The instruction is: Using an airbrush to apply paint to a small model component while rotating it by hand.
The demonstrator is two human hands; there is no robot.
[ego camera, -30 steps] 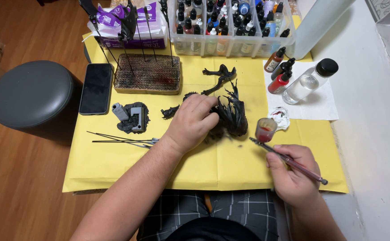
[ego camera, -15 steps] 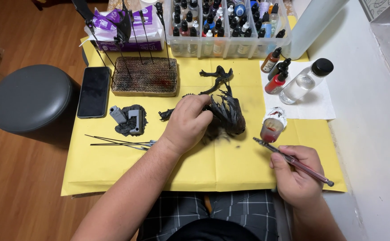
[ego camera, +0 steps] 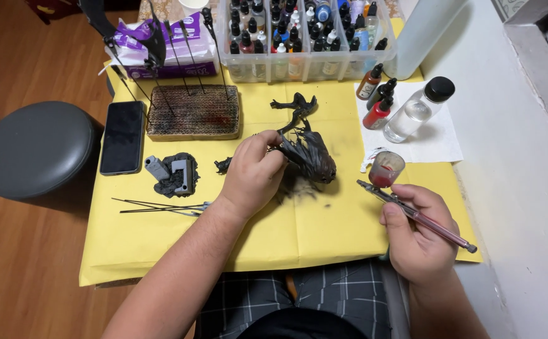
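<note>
On the yellow paper [ego camera: 161, 251], the left hand [ego camera: 252, 176] grips a dark spiky model [ego camera: 308, 157] — the right hand [ego camera: 415, 235] holds an airbrush [ego camera: 412, 213] tight, its tip near the model.

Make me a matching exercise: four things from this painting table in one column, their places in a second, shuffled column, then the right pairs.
Things:
1. airbrush
2. black miniature figure
3. phone
4. clear bottle with black cap

Places:
A. on the white paper towel
B. in the right hand
C. under the left hand grip
D. left of the cork block

Pairs: 1-B, 2-C, 3-D, 4-A
</note>
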